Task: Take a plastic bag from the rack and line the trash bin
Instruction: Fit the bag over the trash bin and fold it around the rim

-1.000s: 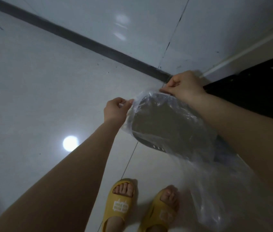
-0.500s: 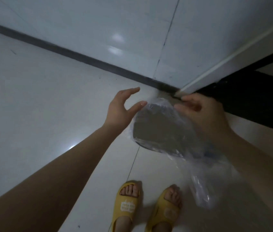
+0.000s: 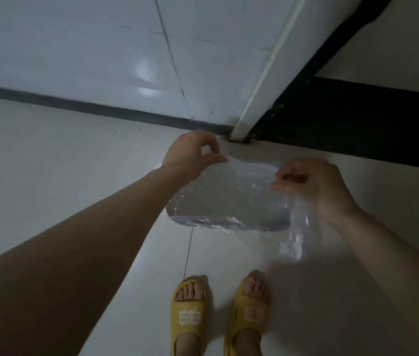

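Note:
A clear plastic bag point(image 3: 231, 199) is spread over the mouth of a dark trash bin point(image 3: 229, 224), whose near rim shows through the film above the floor. My left hand point(image 3: 190, 155) pinches the bag's far-left edge between thumb and fingers. My right hand point(image 3: 316, 186) pinches the right edge, and loose plastic hangs down below it. The bin's body is mostly hidden under the bag.
The bin stands on a pale tiled floor near a wall corner with a dark baseboard point(image 3: 100, 109). A white door frame point(image 3: 259, 93) and a black threshold point(image 3: 357, 124) lie to the right. My feet in yellow slippers point(image 3: 190, 312) stand just in front.
My left hand, open half a second ago, has closed on the bag's left edge. The bag is now stretched wider across the bin. The view has tilted up toward the wall.

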`<control>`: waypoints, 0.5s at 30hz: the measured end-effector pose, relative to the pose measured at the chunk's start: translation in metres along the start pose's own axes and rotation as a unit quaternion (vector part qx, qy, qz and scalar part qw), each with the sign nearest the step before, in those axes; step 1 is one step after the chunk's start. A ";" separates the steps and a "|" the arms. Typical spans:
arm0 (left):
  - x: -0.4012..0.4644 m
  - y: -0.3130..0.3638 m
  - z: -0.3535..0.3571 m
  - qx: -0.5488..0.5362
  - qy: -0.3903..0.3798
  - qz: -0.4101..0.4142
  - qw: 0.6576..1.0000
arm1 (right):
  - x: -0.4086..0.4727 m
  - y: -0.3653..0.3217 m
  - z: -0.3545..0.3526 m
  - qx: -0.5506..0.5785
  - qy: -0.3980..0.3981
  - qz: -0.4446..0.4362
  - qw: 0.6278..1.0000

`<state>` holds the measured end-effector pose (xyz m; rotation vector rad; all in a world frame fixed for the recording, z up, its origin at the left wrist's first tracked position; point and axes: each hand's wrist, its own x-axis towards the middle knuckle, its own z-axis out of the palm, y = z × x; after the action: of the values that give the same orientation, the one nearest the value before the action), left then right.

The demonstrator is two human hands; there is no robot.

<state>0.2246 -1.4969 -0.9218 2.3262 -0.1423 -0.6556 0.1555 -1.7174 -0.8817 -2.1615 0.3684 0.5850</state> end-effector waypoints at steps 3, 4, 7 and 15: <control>0.007 0.012 0.005 -0.046 0.009 -0.012 0.999 | 0.014 0.013 -0.018 0.080 0.017 -0.005 0.997; 0.010 0.016 0.009 -0.053 0.009 -0.017 0.998 | 0.020 0.020 -0.021 0.061 0.039 0.005 0.997; 0.020 0.023 0.023 -0.035 0.003 -0.028 0.999 | 0.033 0.038 -0.024 -0.039 0.087 0.014 0.995; 0.043 0.014 0.036 0.010 -0.061 -0.075 0.995 | 0.043 0.071 -0.009 0.252 0.069 0.134 0.956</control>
<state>0.2455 -1.5415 -0.9530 2.3334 -0.0293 -0.8745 0.1623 -1.7694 -0.9469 -1.6724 0.8057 0.4295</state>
